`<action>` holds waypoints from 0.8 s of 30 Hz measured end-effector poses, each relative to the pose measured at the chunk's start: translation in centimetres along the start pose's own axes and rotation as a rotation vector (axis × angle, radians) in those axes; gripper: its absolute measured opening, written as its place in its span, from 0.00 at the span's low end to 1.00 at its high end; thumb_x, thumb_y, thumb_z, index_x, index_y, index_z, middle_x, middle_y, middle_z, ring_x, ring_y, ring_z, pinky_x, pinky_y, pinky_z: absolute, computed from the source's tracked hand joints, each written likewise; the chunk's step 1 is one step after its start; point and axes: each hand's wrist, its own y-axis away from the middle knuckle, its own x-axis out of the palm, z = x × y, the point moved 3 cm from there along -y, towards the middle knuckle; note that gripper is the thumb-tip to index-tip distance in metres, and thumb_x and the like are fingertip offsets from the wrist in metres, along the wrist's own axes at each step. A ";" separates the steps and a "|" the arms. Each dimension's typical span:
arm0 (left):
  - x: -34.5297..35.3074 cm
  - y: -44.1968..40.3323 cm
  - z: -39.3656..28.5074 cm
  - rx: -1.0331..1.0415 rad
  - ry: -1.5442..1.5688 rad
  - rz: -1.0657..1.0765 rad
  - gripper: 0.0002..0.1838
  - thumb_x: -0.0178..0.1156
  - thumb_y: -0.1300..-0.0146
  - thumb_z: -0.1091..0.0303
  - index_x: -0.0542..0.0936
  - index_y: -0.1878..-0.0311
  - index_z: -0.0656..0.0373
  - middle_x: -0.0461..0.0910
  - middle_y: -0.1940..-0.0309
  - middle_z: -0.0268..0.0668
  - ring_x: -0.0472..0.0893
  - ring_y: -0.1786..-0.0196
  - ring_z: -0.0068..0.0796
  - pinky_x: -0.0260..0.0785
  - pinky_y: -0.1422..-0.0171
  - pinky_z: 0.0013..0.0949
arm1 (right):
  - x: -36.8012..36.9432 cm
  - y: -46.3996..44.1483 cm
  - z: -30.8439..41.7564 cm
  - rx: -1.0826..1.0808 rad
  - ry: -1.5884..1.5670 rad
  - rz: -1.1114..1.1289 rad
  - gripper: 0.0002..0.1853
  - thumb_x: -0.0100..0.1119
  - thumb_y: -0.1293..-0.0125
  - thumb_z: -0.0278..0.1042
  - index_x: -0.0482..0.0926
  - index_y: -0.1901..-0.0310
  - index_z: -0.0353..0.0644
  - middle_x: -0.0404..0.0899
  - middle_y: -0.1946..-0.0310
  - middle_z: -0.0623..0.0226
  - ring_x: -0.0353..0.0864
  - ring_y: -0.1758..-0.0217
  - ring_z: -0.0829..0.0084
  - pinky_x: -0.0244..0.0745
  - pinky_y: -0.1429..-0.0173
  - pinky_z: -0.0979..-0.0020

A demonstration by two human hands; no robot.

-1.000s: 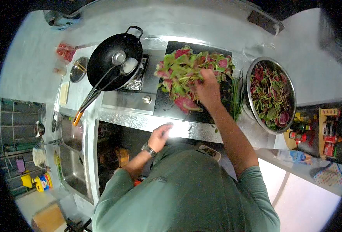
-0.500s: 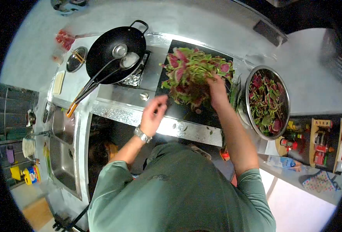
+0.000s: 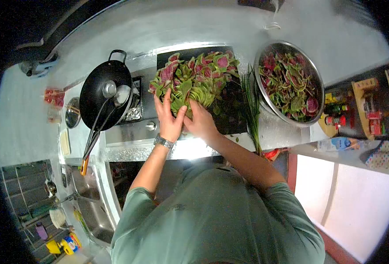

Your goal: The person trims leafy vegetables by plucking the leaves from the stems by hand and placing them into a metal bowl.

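A heap of red-and-green amaranth (image 3: 210, 70) lies on the black panel (image 3: 234, 119) in front of me. My left hand (image 3: 170, 121) rests against the left side of the heap, fingers stretched up and thumb apart. At the near edge, my right hand (image 3: 202, 122) has its fingers curled on the pale green stems, close to my left thumb. Its fingertips are partly hidden among the greens. To the right, a steel bowl (image 3: 321, 90) holds more amaranth (image 3: 291, 86). Long thin green stalks (image 3: 250, 110) lie between the panel and the bowl.
At left, a black wok (image 3: 93, 81) stands on the stove with two ladles (image 3: 109, 89) in it. A stove knob (image 3: 150, 126) sits near my left wrist. The sink (image 3: 95, 215) is at lower left, and a rack of bottles (image 3: 370, 114) at far right.
My right hand has come down and left with the amaranth, which now rests on the panel. My left hand has moved up against the leaves. The camera view has shifted.
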 end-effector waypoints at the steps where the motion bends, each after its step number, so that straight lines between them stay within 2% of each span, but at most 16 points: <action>1: 0.1 -0.2 0.0 0.018 0.003 -0.010 0.37 0.60 0.38 0.52 0.60 0.29 0.52 0.45 0.28 0.60 0.45 0.25 0.61 0.41 0.25 0.54 | -0.4 0.6 0.1 -0.018 0.047 -0.023 0.27 0.57 0.39 0.35 0.66 0.40 0.32 0.75 0.52 0.43 0.76 0.49 0.44 0.73 0.46 0.53; 2: 0.0 -0.4 -0.1 0.043 0.012 -0.039 0.37 0.61 0.38 0.52 0.61 0.30 0.52 0.46 0.28 0.60 0.47 0.26 0.61 0.43 0.25 0.54 | -1.1 1.1 -0.1 -0.005 0.041 -0.033 0.27 0.57 0.39 0.35 0.66 0.40 0.32 0.75 0.52 0.43 0.76 0.49 0.44 0.73 0.46 0.53; 4: -0.1 -0.6 0.1 0.044 -0.119 -0.061 0.38 0.63 0.41 0.50 0.61 0.29 0.49 0.43 0.27 0.59 0.43 0.25 0.60 0.37 0.25 0.58 | -3.5 1.8 -0.5 0.064 -0.206 -0.100 0.25 0.58 0.38 0.36 0.70 0.41 0.35 0.77 0.52 0.47 0.78 0.49 0.49 0.73 0.44 0.57; 5: -0.6 -0.7 -0.7 0.064 -0.195 -0.101 0.39 0.64 0.43 0.50 0.62 0.29 0.47 0.43 0.26 0.58 0.41 0.24 0.60 0.34 0.25 0.60 | -3.5 1.7 -2.5 0.069 -0.209 -0.106 0.25 0.58 0.38 0.36 0.70 0.41 0.35 0.77 0.52 0.47 0.78 0.49 0.49 0.73 0.44 0.57; 6: -0.9 -1.0 -1.3 0.068 -0.197 -0.095 0.39 0.64 0.43 0.50 0.62 0.29 0.47 0.43 0.26 0.58 0.41 0.24 0.60 0.34 0.25 0.60 | -2.8 1.3 -6.2 0.190 -0.327 -0.172 0.22 0.58 0.38 0.36 0.72 0.44 0.35 0.77 0.52 0.49 0.78 0.50 0.52 0.72 0.43 0.60; 7: -1.2 -1.1 -2.1 0.149 -0.330 -0.118 0.39 0.63 0.43 0.49 0.62 0.29 0.45 0.43 0.26 0.57 0.41 0.25 0.61 0.33 0.25 0.61 | -2.0 0.9 -9.2 0.315 -0.445 -0.239 0.20 0.58 0.38 0.36 0.75 0.46 0.36 0.78 0.52 0.51 0.79 0.50 0.55 0.72 0.42 0.63; 8: -1.4 -1.1 -2.8 0.232 -0.462 -0.143 0.38 0.63 0.43 0.47 0.63 0.29 0.43 0.43 0.26 0.55 0.41 0.25 0.63 0.33 0.26 0.62 | -1.5 0.0 -11.0 0.320 -0.448 -0.247 0.20 0.58 0.38 0.36 0.75 0.46 0.36 0.78 0.52 0.51 0.79 0.50 0.55 0.72 0.42 0.63; 9: -1.6 -1.5 -3.1 0.241 -0.461 -0.142 0.38 0.63 0.43 0.47 0.63 0.29 0.43 0.43 0.26 0.55 0.41 0.25 0.63 0.33 0.26 0.62 | -1.6 -1.4 -12.5 0.307 -0.404 -0.324 0.18 0.58 0.38 0.35 0.76 0.48 0.35 0.79 0.53 0.53 0.80 0.51 0.58 0.72 0.43 0.65; 11: -1.4 -1.8 -3.9 0.379 -0.573 -0.019 0.35 0.63 0.44 0.52 0.66 0.31 0.36 0.44 0.25 0.51 0.39 0.24 0.63 0.31 0.26 0.64 | -2.7 -2.7 -11.9 0.295 -0.360 -0.405 0.16 0.57 0.38 0.34 0.78 0.51 0.35 0.80 0.54 0.55 0.80 0.52 0.61 0.72 0.43 0.66; 12: -1.3 -2.2 -4.3 0.430 -0.577 0.019 0.34 0.61 0.44 0.54 0.66 0.31 0.33 0.46 0.25 0.48 0.41 0.24 0.61 0.32 0.26 0.65 | -4.0 -3.4 -9.7 0.471 -0.524 -0.386 0.16 0.58 0.39 0.32 0.78 0.51 0.35 0.81 0.56 0.57 0.80 0.53 0.63 0.72 0.44 0.66; 13: -1.4 -2.9 -5.1 0.479 -0.585 0.092 0.33 0.61 0.44 0.55 0.68 0.32 0.38 0.48 0.25 0.48 0.43 0.25 0.61 0.33 0.26 0.64 | -4.4 -3.9 -8.4 0.647 -0.689 -0.363 0.15 0.58 0.41 0.30 0.79 0.52 0.36 0.81 0.57 0.60 0.80 0.53 0.64 0.72 0.44 0.67; 15: -1.1 -4.1 -5.9 0.464 -0.578 0.218 0.33 0.60 0.44 0.56 0.68 0.33 0.38 0.52 0.26 0.41 0.47 0.25 0.56 0.35 0.26 0.65 | -4.4 -4.6 -7.9 0.652 -0.816 -0.361 0.15 0.59 0.42 0.29 0.79 0.52 0.37 0.81 0.59 0.62 0.80 0.55 0.64 0.72 0.47 0.66; 17: -0.5 -4.8 -4.5 0.483 -0.574 0.209 0.32 0.59 0.44 0.55 0.69 0.33 0.41 0.55 0.27 0.41 0.48 0.25 0.55 0.37 0.25 0.63 | -4.3 -5.3 -7.4 0.657 -0.944 -0.351 0.16 0.59 0.43 0.28 0.79 0.52 0.37 0.82 0.60 0.64 0.80 0.56 0.65 0.73 0.49 0.64; 19: 0.1 -5.0 -2.5 0.431 -0.426 0.234 0.31 0.59 0.43 0.55 0.69 0.34 0.44 0.59 0.29 0.43 0.49 0.25 0.55 0.39 0.25 0.60 | -4.7 -5.4 -6.1 0.754 -1.015 -0.241 0.22 0.62 0.42 0.39 0.76 0.47 0.41 0.78 0.51 0.64 0.75 0.50 0.73 0.67 0.49 0.66; 23: 0.2 -5.1 -0.2 0.417 -0.302 0.249 0.29 0.60 0.42 0.56 0.71 0.36 0.49 0.61 0.32 0.45 0.51 0.26 0.56 0.45 0.26 0.56 | -1.9 -7.8 -9.9 0.717 -1.008 -0.146 0.21 0.64 0.43 0.41 0.78 0.50 0.38 0.80 0.56 0.67 0.78 0.55 0.72 0.69 0.49 0.64; 24: 0.1 -5.1 -0.2 0.424 -0.311 0.252 0.28 0.60 0.41 0.57 0.71 0.37 0.51 0.61 0.32 0.45 0.52 0.27 0.56 0.47 0.26 0.55 | -1.6 -8.8 -9.7 0.634 -0.760 -0.072 0.22 0.65 0.44 0.42 0.79 0.50 0.39 0.81 0.58 0.66 0.79 0.57 0.69 0.69 0.48 0.64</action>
